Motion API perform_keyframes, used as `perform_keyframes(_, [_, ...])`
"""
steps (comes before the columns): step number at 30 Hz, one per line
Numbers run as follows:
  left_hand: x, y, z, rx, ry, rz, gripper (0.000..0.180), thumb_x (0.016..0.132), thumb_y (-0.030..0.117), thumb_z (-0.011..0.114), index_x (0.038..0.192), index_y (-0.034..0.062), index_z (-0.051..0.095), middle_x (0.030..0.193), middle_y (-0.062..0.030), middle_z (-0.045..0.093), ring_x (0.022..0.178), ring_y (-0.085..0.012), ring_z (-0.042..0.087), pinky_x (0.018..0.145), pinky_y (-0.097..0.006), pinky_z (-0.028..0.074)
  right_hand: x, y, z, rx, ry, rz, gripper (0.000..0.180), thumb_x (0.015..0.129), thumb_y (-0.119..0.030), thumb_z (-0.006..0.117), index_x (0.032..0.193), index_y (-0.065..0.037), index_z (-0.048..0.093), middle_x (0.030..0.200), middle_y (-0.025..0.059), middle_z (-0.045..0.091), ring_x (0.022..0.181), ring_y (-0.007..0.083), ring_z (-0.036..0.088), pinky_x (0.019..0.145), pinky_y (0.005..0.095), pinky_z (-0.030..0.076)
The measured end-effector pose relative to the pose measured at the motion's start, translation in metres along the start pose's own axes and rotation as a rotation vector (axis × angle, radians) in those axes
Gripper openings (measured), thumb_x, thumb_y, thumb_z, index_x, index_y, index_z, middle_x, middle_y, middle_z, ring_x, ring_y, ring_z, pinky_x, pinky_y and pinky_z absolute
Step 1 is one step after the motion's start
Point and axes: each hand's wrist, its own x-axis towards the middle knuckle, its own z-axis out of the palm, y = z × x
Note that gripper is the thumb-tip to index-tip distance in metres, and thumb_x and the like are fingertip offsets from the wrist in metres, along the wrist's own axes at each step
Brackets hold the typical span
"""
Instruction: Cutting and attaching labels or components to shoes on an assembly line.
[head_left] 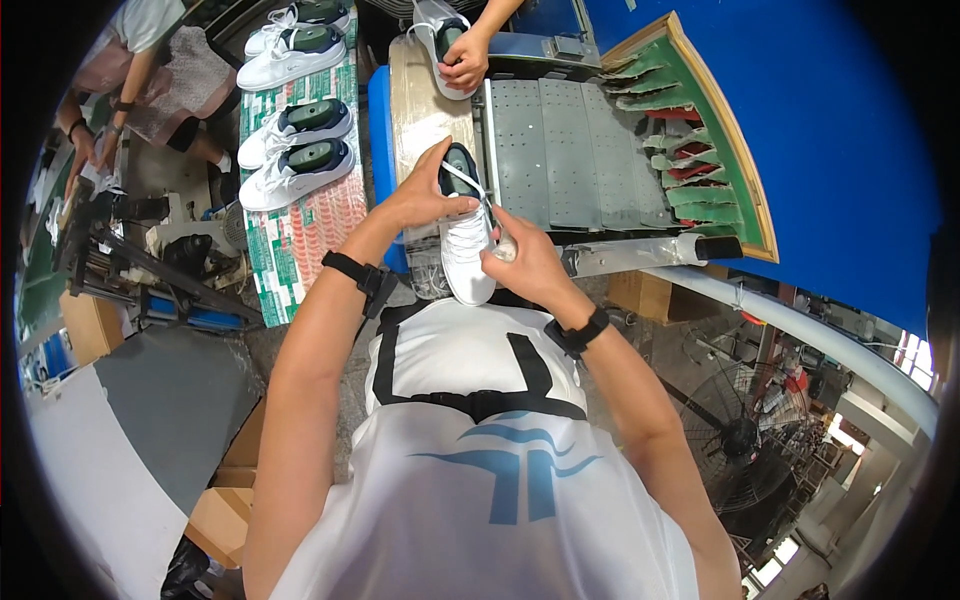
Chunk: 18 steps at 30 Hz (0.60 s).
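A white lace-up sneaker (466, 245) with a dark green inside lies in front of my body, toe toward me. My left hand (425, 195) is closed round its heel end, thumb at the laces and fingers along the collar. At the other side of the shoe, my right hand (530, 262) is closed on a small pale object (507, 245) that I cannot make out, partly hidden by the fingers. A thin dark tip shows above it, beside the laces. One lace lies loose over the shoe's opening.
White sneakers with dark green insides (300, 175) stand on a covered board (300, 255) at the left. Across the bench, a co-worker's hand (466, 62) grips another sneaker (438, 30). Right of me are a perforated metal conveyor (570, 150), a fringed opening and a caged fan (738, 437).
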Motion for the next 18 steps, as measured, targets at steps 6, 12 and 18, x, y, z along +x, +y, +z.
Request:
perform_keyframes(6, [0.002,0.007,0.002,0.021,0.032,-0.055,0.121,0.069,0.036,0.098,0.165,-0.0025,0.034,0.166,-0.0297,0.038,0.156,-0.0411,0.039,0.129,-0.043,0.033,0.006,0.021,0.004,-0.267,0.064,-0.194,0.081,0.079,-0.027,0.079,0.146,0.012,0.056,0.109,0.0243,0.070,0.103,0.0407,0.069,0.095,0.0474,0.054])
perform_keyframes(12, [0.001,0.006,0.011,0.164,0.110,-0.019,0.117,0.067,0.036,0.097,0.164,0.0018,0.039,0.173,-0.0316,0.027,0.162,-0.0416,0.029,0.130,-0.044,0.029,-0.017,0.009,-0.014,-0.458,-0.040,-0.197,0.082,0.078,-0.030,0.079,0.145,0.012,0.056,0.109,0.0252,0.070,0.102,0.0410,0.069,0.095,0.0497,0.053])
perform_keyframes(18, [0.011,0.011,0.003,0.106,-0.002,0.009,0.112,0.072,0.032,0.093,0.167,0.0115,0.037,0.174,-0.0295,0.026,0.162,-0.0428,0.027,0.132,-0.047,0.026,-0.003,0.022,-0.014,0.086,0.046,0.034,0.074,0.085,-0.026,0.078,0.145,0.011,0.058,0.113,0.0229,0.073,0.107,0.0387,0.071,0.098,0.0410,0.055])
